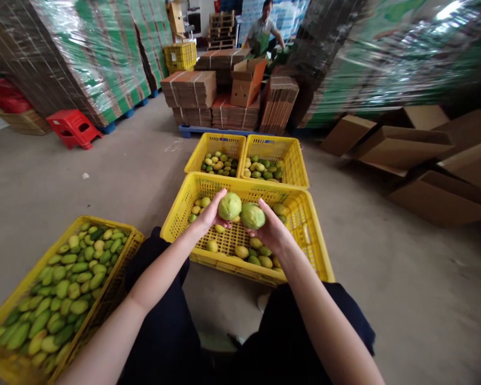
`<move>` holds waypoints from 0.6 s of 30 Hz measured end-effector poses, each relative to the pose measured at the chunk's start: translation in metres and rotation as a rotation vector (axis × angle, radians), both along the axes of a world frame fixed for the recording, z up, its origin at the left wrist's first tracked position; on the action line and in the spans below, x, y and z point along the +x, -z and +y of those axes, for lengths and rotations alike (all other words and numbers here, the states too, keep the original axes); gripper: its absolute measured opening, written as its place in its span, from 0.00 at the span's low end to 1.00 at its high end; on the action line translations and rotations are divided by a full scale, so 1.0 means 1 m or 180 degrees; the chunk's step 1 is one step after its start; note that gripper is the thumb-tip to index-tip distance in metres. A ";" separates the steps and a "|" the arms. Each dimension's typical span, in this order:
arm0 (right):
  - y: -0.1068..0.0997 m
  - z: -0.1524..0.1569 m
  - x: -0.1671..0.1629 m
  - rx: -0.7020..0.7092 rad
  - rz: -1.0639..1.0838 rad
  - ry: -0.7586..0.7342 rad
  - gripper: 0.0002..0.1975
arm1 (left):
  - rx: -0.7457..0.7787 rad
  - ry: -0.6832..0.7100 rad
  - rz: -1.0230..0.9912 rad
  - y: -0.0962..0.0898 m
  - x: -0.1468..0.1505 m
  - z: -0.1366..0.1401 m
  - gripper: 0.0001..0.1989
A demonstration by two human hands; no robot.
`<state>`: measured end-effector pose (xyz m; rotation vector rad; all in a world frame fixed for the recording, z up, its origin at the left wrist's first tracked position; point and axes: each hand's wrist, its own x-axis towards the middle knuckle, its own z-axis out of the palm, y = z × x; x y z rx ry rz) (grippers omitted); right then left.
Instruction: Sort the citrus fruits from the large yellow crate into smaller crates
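My left hand (213, 212) is closed around a round yellow-green lemon (230, 206). In my right hand (269, 227) is a second green lemon (253, 215), held close beside the first. Both hands are above a large yellow plastic crate (176, 214) with slotted walls. Inside that crate, yellow lemons (241, 251) lie loosely on the left and middle, with greener ones gathered toward the near right. The undersides of both held fruits are hidden by my fingers.
A yellow crate (74, 227) full of green fruit stands at my left. Two smaller yellow crates (300, 160) with fruit adjoin the front one. Beyond are bundled cardboard (192, 88) and a person (263, 32). Open cartons (404, 141) lie right; a red stool (74, 127) stands left.
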<state>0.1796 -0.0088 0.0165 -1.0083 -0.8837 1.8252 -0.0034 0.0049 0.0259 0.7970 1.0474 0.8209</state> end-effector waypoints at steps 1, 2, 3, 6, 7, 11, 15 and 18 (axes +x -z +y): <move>0.000 0.000 0.000 -0.0023 0.0015 0.0054 0.23 | 0.0006 0.0026 0.0008 0.000 0.001 0.000 0.34; 0.000 0.000 0.001 -0.0048 0.0041 0.0131 0.22 | 0.0006 0.0049 0.0017 -0.001 0.001 0.000 0.34; 0.001 0.000 0.000 -0.0070 0.0071 0.0225 0.22 | 0.0000 0.0058 0.0036 -0.001 0.002 0.000 0.34; 0.000 0.000 -0.001 -0.0053 0.0122 0.0527 0.20 | 0.0011 -0.0017 0.0125 -0.002 0.005 0.000 0.34; 0.000 0.000 -0.001 -0.0005 0.0120 0.0617 0.20 | 0.0026 -0.0047 0.0147 -0.002 0.006 -0.001 0.34; 0.000 -0.002 -0.001 0.0217 -0.0041 0.0787 0.21 | 0.0141 -0.0108 0.0106 0.000 0.008 -0.003 0.33; -0.001 -0.005 0.000 0.0302 -0.0197 0.0778 0.22 | 0.0132 -0.0144 0.0109 0.002 0.008 -0.003 0.32; -0.003 -0.007 -0.001 0.0322 -0.0235 0.0874 0.22 | 0.0149 -0.0150 0.0128 0.002 0.007 -0.003 0.32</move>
